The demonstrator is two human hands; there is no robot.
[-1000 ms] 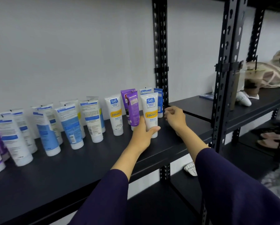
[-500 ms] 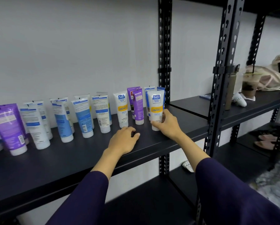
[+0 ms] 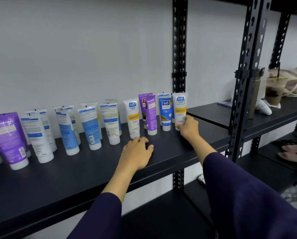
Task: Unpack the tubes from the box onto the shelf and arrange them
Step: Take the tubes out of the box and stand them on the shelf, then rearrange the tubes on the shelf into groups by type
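A person's right hand (image 3: 189, 128), arm stretched forward, curls its fingers around the base of a white tube (image 3: 180, 109) standing upright at the right end of a row of tubes on a black shelf (image 3: 75, 178). The left hand (image 3: 137, 152) rests palm down on the shelf, fingers loosely bent, holding nothing, just in front of the row

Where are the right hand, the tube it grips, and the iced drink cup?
right hand (image 3: 189, 129), head view, back of the hand.
white tube (image 3: 180, 107), head view, front label under the logo.
drink cup (image 3: 274, 90), head view, side wall of the cup.
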